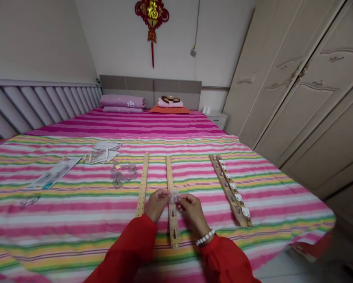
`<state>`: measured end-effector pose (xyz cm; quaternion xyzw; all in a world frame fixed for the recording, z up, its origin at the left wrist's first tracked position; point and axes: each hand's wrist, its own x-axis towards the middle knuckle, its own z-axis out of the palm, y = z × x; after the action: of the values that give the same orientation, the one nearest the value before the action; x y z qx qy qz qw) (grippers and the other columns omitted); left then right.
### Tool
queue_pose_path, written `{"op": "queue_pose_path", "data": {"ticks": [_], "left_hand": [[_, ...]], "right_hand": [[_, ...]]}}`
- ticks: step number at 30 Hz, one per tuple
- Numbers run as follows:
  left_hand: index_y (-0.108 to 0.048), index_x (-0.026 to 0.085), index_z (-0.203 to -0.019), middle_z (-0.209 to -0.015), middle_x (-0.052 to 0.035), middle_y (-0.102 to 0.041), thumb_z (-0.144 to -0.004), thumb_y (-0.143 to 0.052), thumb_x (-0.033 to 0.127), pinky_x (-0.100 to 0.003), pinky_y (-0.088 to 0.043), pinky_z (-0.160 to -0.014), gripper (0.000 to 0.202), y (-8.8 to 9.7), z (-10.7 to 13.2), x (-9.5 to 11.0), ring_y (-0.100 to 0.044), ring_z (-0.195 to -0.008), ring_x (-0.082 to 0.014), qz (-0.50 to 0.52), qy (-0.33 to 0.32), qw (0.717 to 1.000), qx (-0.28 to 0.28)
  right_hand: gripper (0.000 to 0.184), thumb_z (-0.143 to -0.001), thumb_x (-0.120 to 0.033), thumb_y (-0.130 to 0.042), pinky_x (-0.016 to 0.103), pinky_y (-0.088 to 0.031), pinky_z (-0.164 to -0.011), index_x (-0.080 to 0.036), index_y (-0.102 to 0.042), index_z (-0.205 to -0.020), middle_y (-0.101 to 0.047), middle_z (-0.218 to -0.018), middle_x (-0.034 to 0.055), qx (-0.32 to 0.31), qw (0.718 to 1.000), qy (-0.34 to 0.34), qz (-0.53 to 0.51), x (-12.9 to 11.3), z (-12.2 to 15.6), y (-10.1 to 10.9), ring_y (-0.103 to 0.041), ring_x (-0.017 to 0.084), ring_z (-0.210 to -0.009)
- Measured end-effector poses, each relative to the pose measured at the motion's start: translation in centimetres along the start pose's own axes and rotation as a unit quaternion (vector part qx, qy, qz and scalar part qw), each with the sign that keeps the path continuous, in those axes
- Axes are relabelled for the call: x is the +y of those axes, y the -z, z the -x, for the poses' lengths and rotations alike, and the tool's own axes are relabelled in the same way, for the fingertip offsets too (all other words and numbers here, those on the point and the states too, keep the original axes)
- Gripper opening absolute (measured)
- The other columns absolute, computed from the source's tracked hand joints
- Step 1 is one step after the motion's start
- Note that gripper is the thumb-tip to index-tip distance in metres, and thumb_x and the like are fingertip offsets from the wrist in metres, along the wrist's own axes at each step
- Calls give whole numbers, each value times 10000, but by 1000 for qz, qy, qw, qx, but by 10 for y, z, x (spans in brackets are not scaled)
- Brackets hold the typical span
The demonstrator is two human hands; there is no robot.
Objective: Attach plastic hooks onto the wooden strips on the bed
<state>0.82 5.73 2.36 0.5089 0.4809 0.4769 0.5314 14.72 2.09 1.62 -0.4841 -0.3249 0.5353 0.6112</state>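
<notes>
Before me a narrow wooden strip (169,173) with small holes lies lengthwise on the striped bedspread. Two clear hooks with metal prongs, the nearer one a transparent hook (174,232), sit on its near half. Above them, my left hand (158,204) pinches the left edge of a clear hook plate (174,195). From the other side, my right hand (193,209) has finger and thumb closed at its right edge. The plate is over the strip; whether it is stuck down I cannot tell. A bare perforated strip (143,182) lies to the left.
Several loose clear hooks (123,171) lie left of the strips. Beyond them are white packets (104,151), a long flat package (55,173) and thin wire rings (30,200). On the right lie two strips fitted with hooks (231,188). A wardrobe (294,90) stands beside the bed.
</notes>
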Motion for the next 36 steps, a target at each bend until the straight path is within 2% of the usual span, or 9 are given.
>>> {"op": "queue_pose_path", "data": {"ticks": [7, 16, 29, 33, 36], "left_hand": [[-628, 156, -618, -575, -4, -636, -532, -688, 343, -269, -459, -608, 215, 0, -14, -16, -589, -583, -147, -31, 8, 999, 23], [-614, 173, -621, -598, -18, -646, -568, -635, 320, -281, -460, -626, 158, 0, -22, -25, -603, -617, -166, -88, 1, 996, 20], [-603, 175, -617, -585, 1, -626, -598, -593, 229, -257, -443, -598, 59, -3, -21, -24, -582, -587, -143, -141, 10, 989, 52], [-588, 175, -622, -565, 15, -604, -583, -614, 206, -251, -439, -571, 55, -4, -22, -27, -568, -557, -135, -137, 18, 988, 68], [-579, 175, -646, -560, 31, -579, -565, -633, 192, -246, -444, -572, 99, -5, -22, -32, -560, -553, -128, -121, 8, 988, 95]], "right_hand": [[159, -536, -300, -707, 237, -329, -429, -155, -653, -570, -548, -417, -37, 6, 999, 4, 32, 16, -16, -3, -445, 102, -408], [115, -530, -281, -668, 235, -312, -421, -178, -619, -540, -521, -403, -58, 18, 999, 8, 49, 28, -25, -4, -415, 98, -391], [116, -537, -276, -664, 243, -355, -462, -175, -607, -537, -532, -434, -50, 35, 994, 26, 100, 38, -32, -1, -453, 119, -450], [111, -545, -275, -655, 240, -350, -455, -177, -605, -561, -538, -456, -49, 31, 995, 21, 93, 41, -34, -1, -456, 119, -456], [167, -537, -276, -672, 233, -341, -446, -171, -625, -659, -492, -455, -79, 42, 996, 25, 77, 44, -33, -1, -425, 104, -439]]}}
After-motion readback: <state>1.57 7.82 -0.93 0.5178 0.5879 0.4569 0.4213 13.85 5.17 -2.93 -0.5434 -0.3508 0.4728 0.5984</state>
